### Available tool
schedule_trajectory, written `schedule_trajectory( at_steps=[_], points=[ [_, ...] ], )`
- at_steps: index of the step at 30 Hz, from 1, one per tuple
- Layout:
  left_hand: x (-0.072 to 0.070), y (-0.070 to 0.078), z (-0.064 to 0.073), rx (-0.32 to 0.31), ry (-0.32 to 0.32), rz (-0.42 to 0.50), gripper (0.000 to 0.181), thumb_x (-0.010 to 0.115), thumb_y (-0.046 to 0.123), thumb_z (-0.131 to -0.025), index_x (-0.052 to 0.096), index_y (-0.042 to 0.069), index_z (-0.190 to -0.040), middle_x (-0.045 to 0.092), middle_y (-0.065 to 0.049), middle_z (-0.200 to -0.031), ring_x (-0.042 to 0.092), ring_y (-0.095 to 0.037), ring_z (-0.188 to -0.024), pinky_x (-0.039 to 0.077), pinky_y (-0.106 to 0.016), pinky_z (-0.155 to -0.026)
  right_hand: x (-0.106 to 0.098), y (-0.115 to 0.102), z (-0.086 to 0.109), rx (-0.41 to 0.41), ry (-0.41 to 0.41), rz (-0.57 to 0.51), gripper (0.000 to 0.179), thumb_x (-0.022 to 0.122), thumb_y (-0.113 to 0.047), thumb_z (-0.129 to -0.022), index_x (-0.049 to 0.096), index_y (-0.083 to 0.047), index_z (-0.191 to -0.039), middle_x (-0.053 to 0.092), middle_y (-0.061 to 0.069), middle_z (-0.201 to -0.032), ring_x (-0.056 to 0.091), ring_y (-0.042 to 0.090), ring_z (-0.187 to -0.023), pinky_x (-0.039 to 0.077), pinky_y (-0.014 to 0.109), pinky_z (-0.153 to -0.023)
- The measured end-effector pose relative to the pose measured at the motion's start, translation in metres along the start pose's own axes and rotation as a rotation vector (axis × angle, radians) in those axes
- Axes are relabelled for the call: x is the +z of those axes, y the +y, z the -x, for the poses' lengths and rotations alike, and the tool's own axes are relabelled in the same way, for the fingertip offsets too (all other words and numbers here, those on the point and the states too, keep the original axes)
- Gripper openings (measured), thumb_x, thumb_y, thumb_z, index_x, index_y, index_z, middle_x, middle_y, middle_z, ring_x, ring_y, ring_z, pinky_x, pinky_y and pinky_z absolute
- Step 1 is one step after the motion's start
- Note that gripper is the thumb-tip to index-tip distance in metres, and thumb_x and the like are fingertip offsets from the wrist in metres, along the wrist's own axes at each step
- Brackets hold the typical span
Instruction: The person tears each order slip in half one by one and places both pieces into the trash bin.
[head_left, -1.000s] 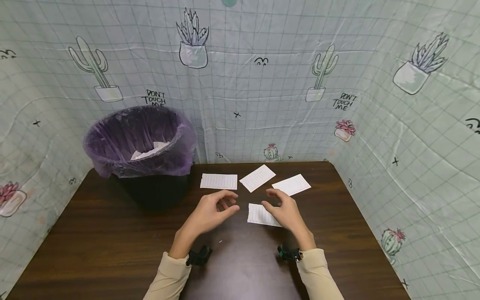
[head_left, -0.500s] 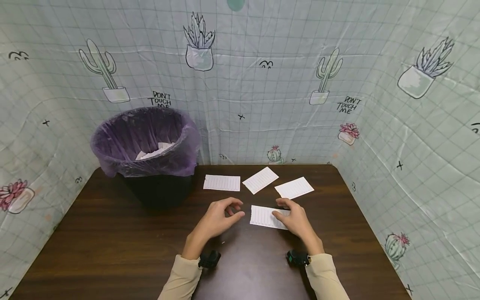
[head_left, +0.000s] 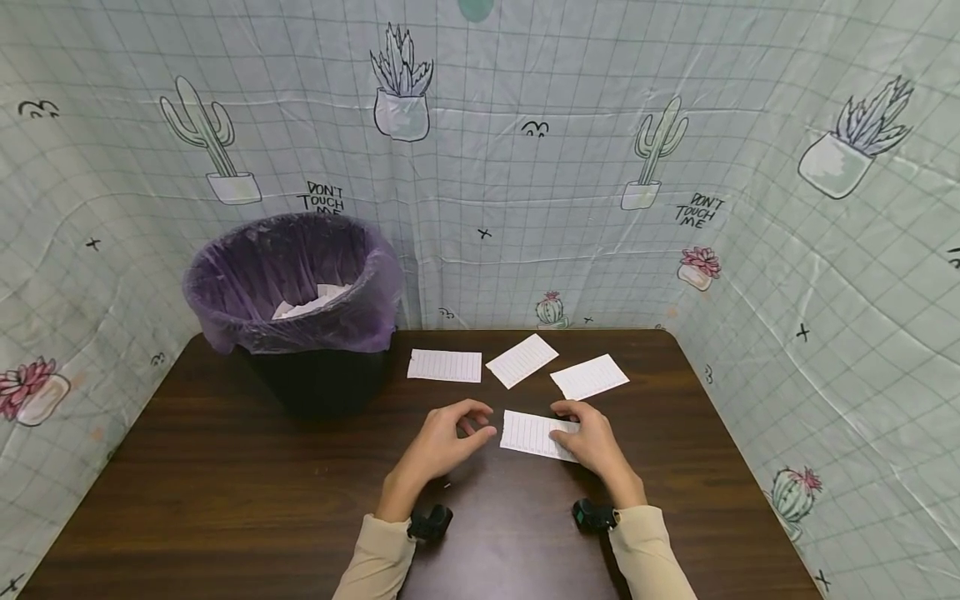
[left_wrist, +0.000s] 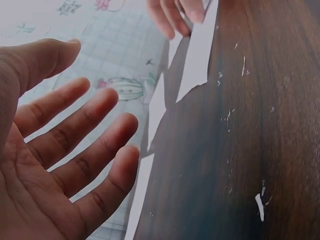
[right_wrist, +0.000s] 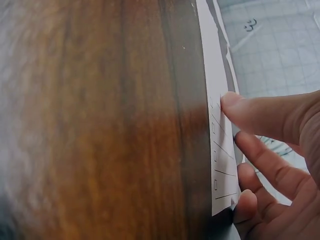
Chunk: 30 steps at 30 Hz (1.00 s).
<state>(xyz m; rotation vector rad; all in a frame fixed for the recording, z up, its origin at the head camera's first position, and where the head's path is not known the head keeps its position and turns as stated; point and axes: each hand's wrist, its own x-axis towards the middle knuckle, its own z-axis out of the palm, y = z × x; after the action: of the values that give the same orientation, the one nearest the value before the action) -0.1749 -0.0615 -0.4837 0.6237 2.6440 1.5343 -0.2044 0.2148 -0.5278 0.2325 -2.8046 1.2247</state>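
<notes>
A ruled white paper slip (head_left: pixel 527 433) with a torn left edge lies in the middle of the table. My right hand (head_left: pixel 597 442) is over its right end. In the right wrist view the thumb (right_wrist: pixel 237 104) touches the slip's face, while the fingers (right_wrist: pixel 267 155) are at its far edge, well apart from the thumb. To the slip's left, my left hand (head_left: pixel 447 442) hovers with loosely bent fingers and holds nothing; its palm shows in the left wrist view. Three more slips lie behind: a left one (head_left: pixel 444 366), a middle one (head_left: pixel 522 361) and a right one (head_left: pixel 590 377).
A black bin (head_left: pixel 318 383) with a purple liner (head_left: pixel 240 292) stands at the back left, with white paper (head_left: pixel 311 302) inside. Small paper scraps (left_wrist: pixel 259 206) lie on the brown table (head_left: pixel 225 483). A printed curtain (head_left: pixel 480 167) encloses the back and sides.
My right hand has moved down and right onto the slip's right end. My left hand has shifted right, nearer the slip's torn edge. The view has also moved slightly.
</notes>
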Motion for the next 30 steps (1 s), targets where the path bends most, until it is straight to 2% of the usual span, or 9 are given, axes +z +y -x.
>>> schedule_trajectory(
  at_steps=[4,8,15,27,30],
  points=[
    [0.003,0.0,-0.001,0.011,0.005,-0.002,0.024,0.072,0.021,-0.097,0.072,0.01,-0.118,0.072,-0.002,-0.103,0.066,-0.014,-0.084,0.052,-0.025,-0.075,0.0,0.0,-0.001,0.007,-0.004,0.034,0.038,0.081,0.003,-0.08,0.073,-0.001,-0.117,0.073,0.018,-0.114,0.065,0.036,-0.106,0.051,0.051,-0.094],
    [0.007,-0.001,-0.001,0.022,-0.002,0.005,0.026,0.072,0.021,-0.097,0.071,0.007,-0.119,0.073,-0.003,-0.104,0.067,-0.016,-0.084,0.052,-0.025,-0.074,-0.001,-0.001,-0.001,0.023,-0.017,0.059,0.037,0.082,0.002,-0.08,0.074,-0.003,-0.115,0.071,0.016,-0.113,0.063,0.03,-0.095,0.051,0.044,-0.085],
    [0.01,-0.001,-0.001,0.027,0.003,0.017,0.026,0.073,0.021,-0.097,0.072,0.005,-0.117,0.074,-0.003,-0.102,0.068,-0.016,-0.082,0.052,-0.025,-0.073,0.001,-0.003,-0.004,0.043,-0.03,0.029,0.033,0.082,0.003,-0.077,0.076,-0.004,-0.108,0.074,0.009,-0.093,0.058,0.014,-0.075,0.046,0.029,-0.069],
    [0.009,-0.004,0.0,0.023,0.024,0.017,0.028,0.073,0.021,-0.096,0.072,0.003,-0.117,0.074,-0.005,-0.102,0.069,-0.016,-0.082,0.055,-0.027,-0.074,0.019,-0.017,-0.002,0.02,0.012,-0.005,0.013,0.083,0.0,-0.081,0.079,-0.007,-0.091,0.078,0.006,-0.088,0.069,0.018,-0.079,0.053,0.032,-0.07],
    [0.009,-0.006,0.0,0.026,0.037,0.014,0.027,0.074,0.02,-0.096,0.072,0.004,-0.117,0.074,-0.004,-0.102,0.069,-0.017,-0.082,0.056,-0.029,-0.075,0.023,-0.021,-0.002,0.01,0.017,-0.012,0.009,0.083,-0.002,-0.083,0.08,-0.008,-0.089,0.079,0.006,-0.088,0.071,0.021,-0.083,0.055,0.035,-0.075]
  ],
)
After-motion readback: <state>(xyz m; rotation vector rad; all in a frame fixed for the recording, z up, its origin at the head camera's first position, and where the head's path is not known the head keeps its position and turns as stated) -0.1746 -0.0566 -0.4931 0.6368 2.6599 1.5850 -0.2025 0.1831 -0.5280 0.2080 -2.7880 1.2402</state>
